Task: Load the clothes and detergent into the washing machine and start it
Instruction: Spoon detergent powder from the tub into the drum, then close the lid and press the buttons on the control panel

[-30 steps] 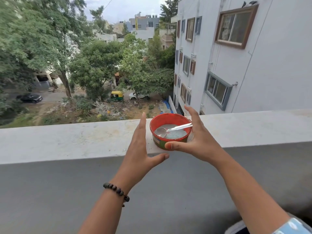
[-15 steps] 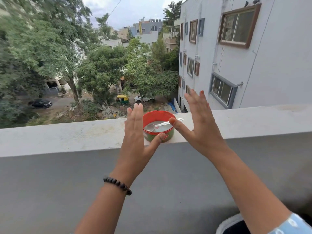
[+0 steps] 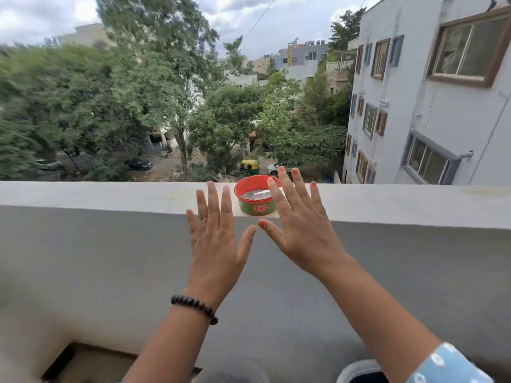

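Observation:
A round red and green detergent tub (image 3: 255,200) stands on top of the balcony parapet (image 3: 110,196), with a metal spoon (image 3: 258,193) lying in the pale powder inside. My left hand (image 3: 214,233) is raised in front of the wall, just left of the tub, fingers straight and spread, holding nothing. My right hand (image 3: 300,225) is raised beside and partly in front of the tub's right side, fingers also spread and empty. Neither hand touches the tub. A dark bead bracelet sits on my left wrist. No washing machine or clothes are in view.
The grey parapet wall (image 3: 96,272) fills the lower half of the view. A dark recess (image 3: 83,363) lies at the bottom left, and a round white-rimmed object (image 3: 359,371) at the bottom edge. Beyond the ledge are trees, a street and a white building (image 3: 428,106).
Both hands have drawn back from the tub and opened flat; the right hand let go of it a second ago. The view has pulled back and turned left.

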A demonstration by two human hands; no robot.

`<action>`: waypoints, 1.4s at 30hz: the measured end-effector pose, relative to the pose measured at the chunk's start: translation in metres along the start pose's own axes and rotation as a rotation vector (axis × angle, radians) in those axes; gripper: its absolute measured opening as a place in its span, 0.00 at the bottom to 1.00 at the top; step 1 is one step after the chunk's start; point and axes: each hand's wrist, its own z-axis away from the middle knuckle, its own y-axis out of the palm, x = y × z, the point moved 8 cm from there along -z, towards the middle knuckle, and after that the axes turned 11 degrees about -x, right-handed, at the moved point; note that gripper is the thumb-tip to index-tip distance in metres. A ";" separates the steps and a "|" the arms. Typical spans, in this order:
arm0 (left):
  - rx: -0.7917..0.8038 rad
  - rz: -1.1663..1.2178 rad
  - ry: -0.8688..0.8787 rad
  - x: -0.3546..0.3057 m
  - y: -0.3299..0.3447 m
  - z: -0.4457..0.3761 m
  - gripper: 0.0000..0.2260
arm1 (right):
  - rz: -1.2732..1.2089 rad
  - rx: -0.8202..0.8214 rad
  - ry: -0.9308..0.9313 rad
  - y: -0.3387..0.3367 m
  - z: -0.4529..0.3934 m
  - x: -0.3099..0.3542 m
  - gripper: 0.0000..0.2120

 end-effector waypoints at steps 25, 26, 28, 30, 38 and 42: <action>0.009 -0.623 -0.634 0.120 -0.274 0.250 0.36 | -0.508 0.189 -0.590 -0.037 0.109 0.341 0.37; 0.011 -0.639 -0.652 0.124 -0.285 0.261 0.37 | -0.527 0.193 -0.610 -0.040 0.116 0.356 0.37; 0.007 -0.680 -0.691 0.139 -0.322 0.295 0.37 | -0.568 0.197 -0.659 -0.052 0.138 0.404 0.37; 0.009 -0.694 -0.709 0.148 -0.344 0.316 0.36 | -0.600 0.185 -0.669 -0.059 0.153 0.432 0.37; 0.030 -0.767 -0.794 0.177 -0.437 0.403 0.35 | -0.669 0.237 -0.756 -0.096 0.215 0.542 0.36; 0.028 -0.805 -0.840 0.198 -0.486 0.458 0.36 | -0.726 0.217 -0.786 -0.117 0.250 0.605 0.36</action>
